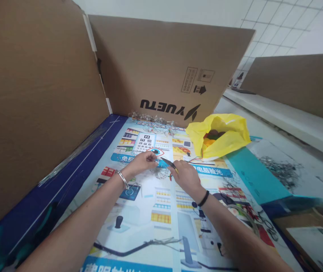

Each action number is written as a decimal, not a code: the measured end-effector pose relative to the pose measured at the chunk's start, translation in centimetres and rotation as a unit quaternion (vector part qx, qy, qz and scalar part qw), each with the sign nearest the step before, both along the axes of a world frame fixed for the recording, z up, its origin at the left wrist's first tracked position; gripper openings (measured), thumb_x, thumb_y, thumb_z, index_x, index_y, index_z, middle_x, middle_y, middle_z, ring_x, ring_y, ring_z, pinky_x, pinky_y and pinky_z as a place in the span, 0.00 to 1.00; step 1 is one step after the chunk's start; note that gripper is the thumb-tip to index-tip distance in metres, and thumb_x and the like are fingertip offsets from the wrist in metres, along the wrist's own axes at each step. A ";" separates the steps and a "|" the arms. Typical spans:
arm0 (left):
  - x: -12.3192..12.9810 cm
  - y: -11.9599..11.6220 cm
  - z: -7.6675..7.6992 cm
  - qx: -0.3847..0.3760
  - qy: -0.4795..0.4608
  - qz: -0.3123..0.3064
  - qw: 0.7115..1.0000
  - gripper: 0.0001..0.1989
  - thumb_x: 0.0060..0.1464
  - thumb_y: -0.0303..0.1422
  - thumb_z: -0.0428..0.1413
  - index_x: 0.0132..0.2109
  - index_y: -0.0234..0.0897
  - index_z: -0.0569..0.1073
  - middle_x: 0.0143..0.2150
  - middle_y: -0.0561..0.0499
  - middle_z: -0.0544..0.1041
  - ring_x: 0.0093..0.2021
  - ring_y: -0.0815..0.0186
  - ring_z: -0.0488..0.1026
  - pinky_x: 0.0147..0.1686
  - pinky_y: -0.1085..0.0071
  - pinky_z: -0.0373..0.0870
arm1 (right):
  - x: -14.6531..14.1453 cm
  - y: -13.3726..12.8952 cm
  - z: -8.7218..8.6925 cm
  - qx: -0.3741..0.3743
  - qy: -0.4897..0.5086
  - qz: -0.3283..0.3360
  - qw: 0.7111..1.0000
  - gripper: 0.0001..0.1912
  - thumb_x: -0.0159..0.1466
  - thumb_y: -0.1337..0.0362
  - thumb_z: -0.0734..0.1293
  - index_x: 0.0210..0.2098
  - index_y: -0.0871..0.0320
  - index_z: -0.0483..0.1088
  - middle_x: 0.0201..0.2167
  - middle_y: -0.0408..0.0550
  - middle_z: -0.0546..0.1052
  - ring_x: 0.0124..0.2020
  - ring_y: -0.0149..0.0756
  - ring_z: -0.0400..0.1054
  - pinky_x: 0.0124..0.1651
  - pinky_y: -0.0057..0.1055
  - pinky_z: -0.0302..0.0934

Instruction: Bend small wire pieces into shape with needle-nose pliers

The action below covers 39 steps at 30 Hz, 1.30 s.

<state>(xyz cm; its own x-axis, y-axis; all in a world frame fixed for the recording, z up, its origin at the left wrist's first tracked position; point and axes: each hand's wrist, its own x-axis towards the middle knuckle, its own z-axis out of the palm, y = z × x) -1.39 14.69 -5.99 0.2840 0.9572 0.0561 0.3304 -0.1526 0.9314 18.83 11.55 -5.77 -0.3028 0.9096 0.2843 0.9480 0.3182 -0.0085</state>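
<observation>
My left hand (143,162), with a silver bangle at the wrist, is closed in a pinch on thin wire (159,173). The wire forms a loose, springy tangle just below the fingertips. Wrapped in my right hand (186,176) are small pliers (167,162) with dark pointed jaws and a bit of yellow on the handle. Their tip points toward my left fingertips, a short gap away. The rest of the handle is hidden by my fingers. A small red and green piece (170,176) lies beside the wire tangle.
Cardboard panels (161,64) wall the left and back. A yellow plastic bag (232,141) with coloured contents stands at back right. Wire pieces (152,119) lie along the back, wire bundles (138,247) in front, and a dark wire heap (279,170) at right. A printed poster (147,204) covers the table.
</observation>
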 end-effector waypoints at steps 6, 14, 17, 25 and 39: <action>0.3 0.1 -0.7 0.025 0.028 0.004 0.999 0.11 0.42 0.33 0.55 0.36 0.35 0.70 0.29 0.54 0.70 0.27 0.71 0.65 0.26 0.76 0.60 | 0.3 0.1 -0.4 0.040 -0.015 0.005 0.999 0.16 0.64 0.53 0.55 0.33 0.58 0.65 0.29 0.47 0.71 0.31 0.33 0.64 0.32 0.28 0.45; 0.8 -0.5 0.0 0.021 0.048 0.011 0.999 0.10 0.42 0.30 0.53 0.36 0.35 0.70 0.20 0.58 0.64 0.20 0.74 0.58 0.20 0.78 0.52 | 0.4 0.0 -0.4 0.054 -0.018 0.007 0.998 0.16 0.64 0.53 0.55 0.33 0.58 0.66 0.29 0.48 0.71 0.32 0.33 0.64 0.33 0.28 0.45; 0.9 -0.6 0.0 0.028 0.063 0.017 0.997 0.11 0.41 0.28 0.51 0.36 0.35 0.71 0.19 0.59 0.63 0.19 0.74 0.57 0.19 0.78 0.50 | 0.4 0.0 -0.4 0.057 -0.022 0.007 0.998 0.17 0.64 0.53 0.54 0.33 0.58 0.66 0.29 0.48 0.71 0.32 0.34 0.64 0.33 0.29 0.45; 0.9 -0.4 -0.3 0.016 0.069 0.023 0.997 0.12 0.42 0.30 0.51 0.37 0.35 0.73 0.20 0.58 0.65 0.18 0.75 0.56 0.19 0.78 0.51 | 0.4 0.0 -0.3 0.063 -0.030 0.008 0.998 0.16 0.64 0.53 0.55 0.33 0.58 0.66 0.29 0.47 0.71 0.32 0.34 0.63 0.33 0.30 0.44; 1.0 -0.6 0.0 0.016 0.063 0.016 0.998 0.07 0.42 0.30 0.51 0.30 0.34 0.71 0.22 0.57 0.67 0.21 0.74 0.59 0.22 0.78 0.55 | 0.3 0.0 0.1 0.075 -0.064 0.005 0.995 0.16 0.63 0.52 0.56 0.32 0.57 0.66 0.29 0.48 0.70 0.32 0.36 0.61 0.33 0.31 0.42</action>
